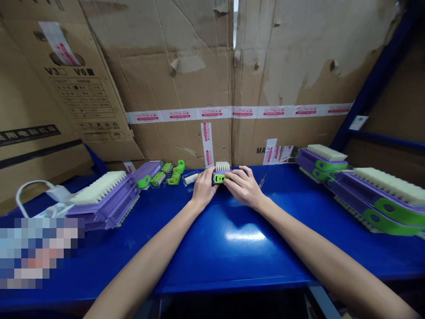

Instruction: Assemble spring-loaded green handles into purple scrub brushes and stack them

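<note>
Both hands hold a purple brush (222, 166) with pale bristles facing up and a green end piece (219, 178) facing me, at the back middle of the blue table. My left hand (203, 186) is closed around its left side. From the right, my right hand (244, 186) grips the same brush, its fingers on the green end piece. Left of my left hand lies a clear packet with a white piece (191, 178). A small screwdriver-like tool (262, 180) lies just beyond my right hand, partly hidden by it.
Purple brushes (106, 199) lie stacked at left, beside green end pieces (176, 173) and a white plug with cable (59, 193). More stacked brushes (375, 199) fill the right side. Cardboard sheets (179, 88) wall the back of the blue table (199, 261).
</note>
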A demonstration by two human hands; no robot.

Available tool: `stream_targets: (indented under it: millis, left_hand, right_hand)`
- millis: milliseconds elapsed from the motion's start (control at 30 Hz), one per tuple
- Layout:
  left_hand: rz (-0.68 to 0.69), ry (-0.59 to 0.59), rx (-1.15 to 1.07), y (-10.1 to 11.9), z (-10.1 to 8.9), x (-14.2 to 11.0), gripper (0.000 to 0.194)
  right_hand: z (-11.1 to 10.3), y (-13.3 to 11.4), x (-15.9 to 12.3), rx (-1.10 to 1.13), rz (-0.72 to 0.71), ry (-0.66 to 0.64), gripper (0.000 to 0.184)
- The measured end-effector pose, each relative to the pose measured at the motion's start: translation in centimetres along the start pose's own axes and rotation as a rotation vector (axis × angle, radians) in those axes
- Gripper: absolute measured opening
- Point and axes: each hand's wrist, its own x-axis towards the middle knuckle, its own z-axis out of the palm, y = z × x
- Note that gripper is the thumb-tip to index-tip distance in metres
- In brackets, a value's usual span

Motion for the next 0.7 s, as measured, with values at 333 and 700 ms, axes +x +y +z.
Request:
stream_targets:
  millis: [333, 700]
  left_hand:
    - [-0.015, 0.003, -0.009, -0.14, 0.13, -0.02, 0.05]
    - [-0.007, -0.019, -0.063, -0.16, 0.27, -0.04, 0.052]
  right_hand:
    - [0.03, 0.16, -0.24, -0.018, 0.005, -0.085, 0.017]
    - [-0.12, 0.9, -0.5, 0.067, 0.1, -0.136, 0.045]
